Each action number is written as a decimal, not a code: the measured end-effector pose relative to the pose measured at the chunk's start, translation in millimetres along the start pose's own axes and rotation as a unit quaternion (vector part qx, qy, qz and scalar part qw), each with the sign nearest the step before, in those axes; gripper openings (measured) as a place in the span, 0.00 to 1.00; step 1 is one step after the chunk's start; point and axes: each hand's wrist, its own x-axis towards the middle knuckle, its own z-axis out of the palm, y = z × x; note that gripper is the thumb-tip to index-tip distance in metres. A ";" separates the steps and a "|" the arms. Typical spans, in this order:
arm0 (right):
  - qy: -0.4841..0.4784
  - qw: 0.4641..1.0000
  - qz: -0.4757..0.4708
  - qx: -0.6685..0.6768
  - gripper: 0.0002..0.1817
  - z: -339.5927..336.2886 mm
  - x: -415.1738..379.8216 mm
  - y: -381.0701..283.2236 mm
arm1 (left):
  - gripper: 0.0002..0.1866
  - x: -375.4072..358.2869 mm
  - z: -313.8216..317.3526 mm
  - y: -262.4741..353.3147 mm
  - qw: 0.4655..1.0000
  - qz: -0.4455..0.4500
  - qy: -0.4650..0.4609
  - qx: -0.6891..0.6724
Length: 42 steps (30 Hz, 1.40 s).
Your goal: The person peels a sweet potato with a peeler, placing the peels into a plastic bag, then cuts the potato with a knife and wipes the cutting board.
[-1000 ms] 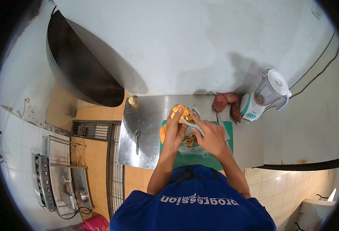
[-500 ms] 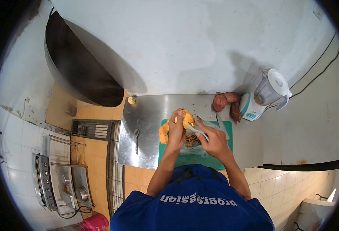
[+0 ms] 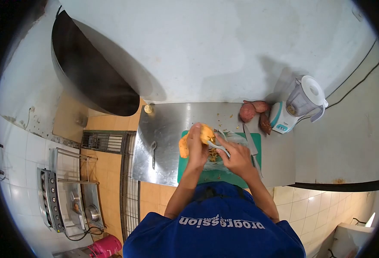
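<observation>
My left hand (image 3: 195, 148) is wrapped round a peeled orange sweet potato (image 3: 206, 133), held up above the green cutting board (image 3: 183, 173). Pressed against its right end is a pale peeler (image 3: 220, 147), gripped in my right hand (image 3: 239, 161). Another peeled orange piece (image 3: 183, 147) lies on the board's left side, partly behind my left hand. Under both hands, dark and orange peelings (image 3: 214, 157) sit on a clear plastic bag (image 3: 237, 139). A knife (image 3: 251, 142) rests along the board's right side.
Unpeeled reddish sweet potatoes (image 3: 248, 112) lie by the wall, beside a white blender (image 3: 304, 99). On the steel table (image 3: 165, 129) are a spoon (image 3: 153, 155) and a small pale yellow item (image 3: 148, 109). A big wok (image 3: 92, 69) hangs at upper left.
The sweet potato has turned slightly in my left hand, showing more of its smooth orange side. My right hand has shifted a little with the peeler, still at the same end.
</observation>
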 end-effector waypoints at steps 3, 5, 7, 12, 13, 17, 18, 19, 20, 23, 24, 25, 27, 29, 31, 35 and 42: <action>0.005 0.998 0.003 -0.058 0.27 20.2 -26.2 28.6 | 0.17 16.3 -0.2 41.1 0.998 0.014 0.027 -0.063; -0.013 0.999 0.042 -0.014 0.27 30.7 -40.9 47.8 | 0.17 23.1 4.2 66.0 0.997 0.039 0.016 -0.066; -0.008 0.999 0.053 0.005 0.27 18.2 -35.9 37.0 | 0.17 23.8 5.6 72.1 0.996 0.077 -0.005 -0.039; 0.061 0.996 0.014 0.059 0.25 0.9 -4.2 5.2 | 0.16 12.3 16.3 39.6 0.999 0.025 0.001 -0.027; 0.059 0.995 0.012 0.079 0.24 -2.2 0.0 -2.0 | 0.16 10.1 14.9 32.5 1.000 0.012 -0.004 -0.009; 0.082 0.994 -0.021 0.068 0.25 21.6 5.6 6.6 | 0.15 3.0 16.8 19.9 0.999 -0.008 -0.030 0.032; 0.080 0.994 -0.022 0.068 0.25 29.1 5.5 11.3 | 0.14 1.2 18.1 19.6 0.999 -0.013 -0.029 0.030; 0.079 0.995 -0.023 0.055 0.25 36.2 4.4 15.3 | 0.14 1.5 16.3 19.5 0.999 -0.012 -0.027 0.030; 0.078 0.996 -0.025 0.041 0.25 41.4 1.9 19.9 | 0.15 3.4 14.0 19.2 0.999 0.001 -0.021 0.044; -0.005 1.000 0.009 -0.016 0.25 31.9 -10.1 22.7 | 0.17 15.9 -0.1 22.1 0.999 -0.011 0.001 -0.048; -0.005 1.000 0.008 -0.017 0.25 36.3 -20.3 29.8 | 0.19 20.9 -8.6 24.2 0.988 -0.039 0.018 -0.151; -0.017 0.999 0.025 -0.018 0.25 42.6 -29.1 37.5 | 0.21 25.5 -12.7 28.3 0.984 -0.026 0.011 -0.178; -0.031 0.999 0.038 -0.022 0.25 44.6 -29.5 42.6 | 0.20 31.9 -14.3 34.3 0.982 -0.027 0.031 -0.185; 0.024 0.999 0.031 0.026 0.25 39.0 -27.0 31.7 | 0.19 30.6 -11.0 35.6 0.980 -0.033 0.055 -0.186; 0.050 0.997 0.013 0.051 0.25 25.7 -12.7 13.6 | 0.16 24.7 -3.0 25.9 0.992 -0.037 0.034 -0.114; 0.052 0.998 0.009 0.032 0.22 17.4 9.4 -0.6 | 0.14 10.7 4.5 15.9 0.993 -0.091 0.017 -0.071; 0.094 0.993 -0.031 -0.063 0.20 48.1 -9.8 25.8 | 0.14 6.3 -9.1 12.6 0.993 -0.084 0.013 -0.085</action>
